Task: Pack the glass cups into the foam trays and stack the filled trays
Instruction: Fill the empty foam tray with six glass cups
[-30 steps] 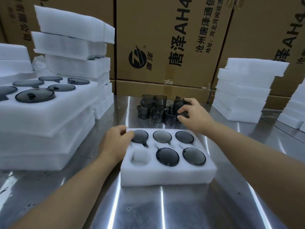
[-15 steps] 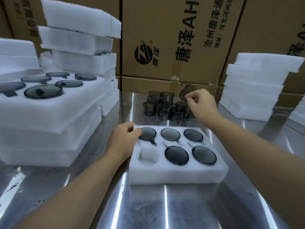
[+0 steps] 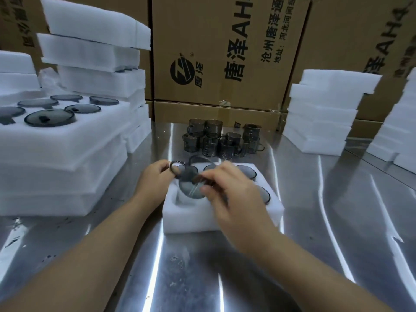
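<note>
**Glass cup tipped over the one open pocket**

Ctr of frame: both hands met over the foam tray (image 3: 225, 224) w/ one glass cup (image 3: 191, 188) btwn them. The cup was tilted, round face toward the camera, just above the near-left pocket (image 3: 176, 200), the only pocket showing bare foam.

The right hand (image 3: 227, 190) had its fingers curled and pinched the cup at its right edge. The left hand (image 3: 157, 176) had thumb + fingers closed on a dark ring (image 3: 176, 167), prob. the cup's handle, tho motion blur left that unsure.

The two-handed hold made sense. The cup likely had to be turned so the handle lined up before it could sink in. So, as a guess, the left hand steered the handle while the right carried the weight.

Past the right hand, packed cups (image 3: 248, 171) sat flush in the pockets at the tray's right side. This tray looked one cup short of full.

The loose cups (image 3: 221, 140) stood bunched just behind the tray, upper ctr, prob. kept there for a short reach. The filled trays (image 3: 58, 140) were stacked at the left of the frame, the top one showing dark round glass in its pockets. That is likely where this tray goes next.

Blank foam pieces (image 3: 322, 113) were piled at right, w/ cartons (image 3: 225, 52) behind. Everything sat on the steel table (image 3: 202, 278).

Main risk: knocking the cup against a packed neighbour if it went in crooked.
</note>
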